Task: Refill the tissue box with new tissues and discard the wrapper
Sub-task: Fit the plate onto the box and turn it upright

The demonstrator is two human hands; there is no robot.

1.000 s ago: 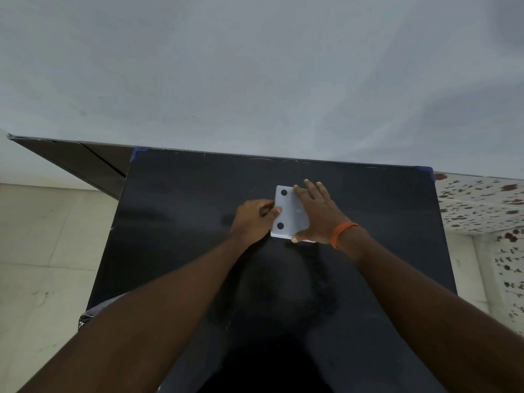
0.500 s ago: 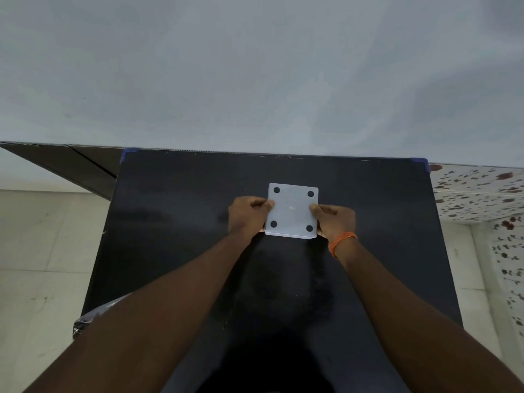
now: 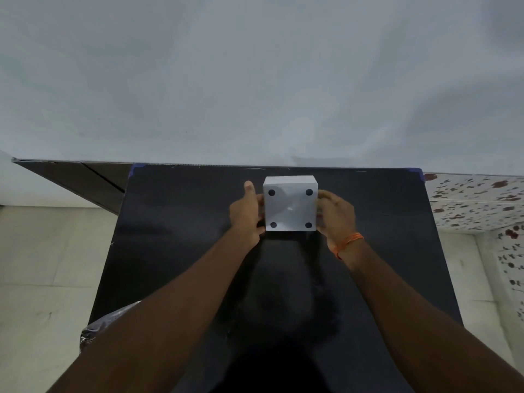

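A white cube-shaped tissue box [image 3: 289, 207] is held over the far middle of the black table [image 3: 175, 251]. The face turned to me is its underside, with a black round pad near each corner. My left hand [image 3: 246, 214] grips the box's left side, thumb raised. My right hand [image 3: 337, 215], an orange band on its wrist, grips the right side. The box's opening and any tissues are hidden from me.
A crinkled clear wrapper [image 3: 106, 326] sticks out at the table's near left edge, partly under my left forearm. A plain grey wall stands right behind the table. Pale floor tiles lie to the left, speckled tiles to the right.
My right hand slid off the top of the box to its right side. Both hands then raised the box and moved it farther from me, underside still facing up at me.
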